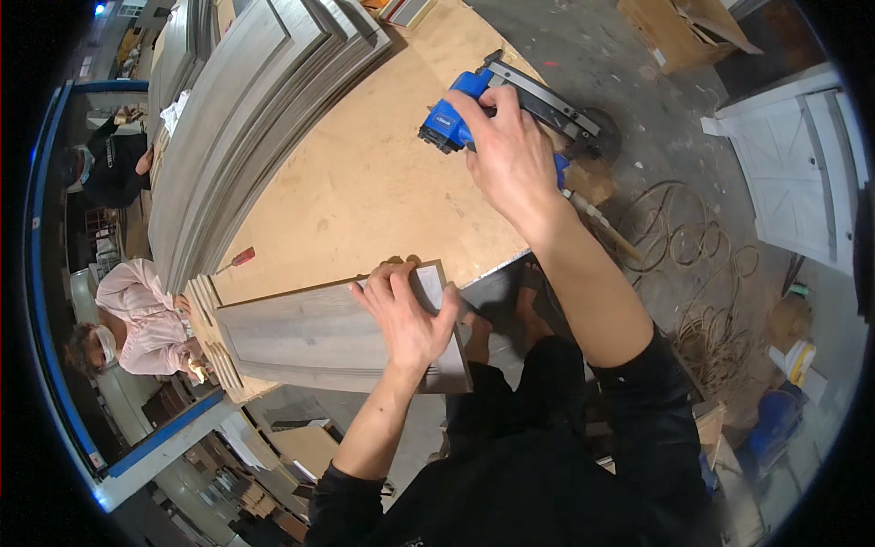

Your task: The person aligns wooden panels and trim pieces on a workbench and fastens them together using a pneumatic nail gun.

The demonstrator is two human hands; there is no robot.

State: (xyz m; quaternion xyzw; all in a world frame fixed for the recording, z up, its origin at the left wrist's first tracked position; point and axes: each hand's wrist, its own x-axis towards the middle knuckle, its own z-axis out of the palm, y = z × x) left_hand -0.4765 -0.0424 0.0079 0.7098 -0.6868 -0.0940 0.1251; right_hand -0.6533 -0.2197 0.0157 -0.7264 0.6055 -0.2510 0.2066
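Note:
My right hand (515, 155) is closed round a blue and black nail gun (469, 84) over the table's right edge. The gun's long metal magazine points right, and an air fitting hangs below my wrist. Much of its handle is hidden by my fingers. Nearer to me, a grey wood-grain cabinet door (301, 333) with a raised frame lies along the table's front edge. My left hand (406, 319) grips this door near its right end, fingers bent at the far edge and thumb apart on top. Beside the hand, a white label (427, 284) shows on the door.
Several grey doors (264, 109) are stacked at the left of the plywood table (365, 173). A red-handled screwdriver (241, 258) lies by the stack. Two people stand beyond the table's left side. Coiled hoses (679, 232) and a cardboard box (679, 36) are on the floor at right.

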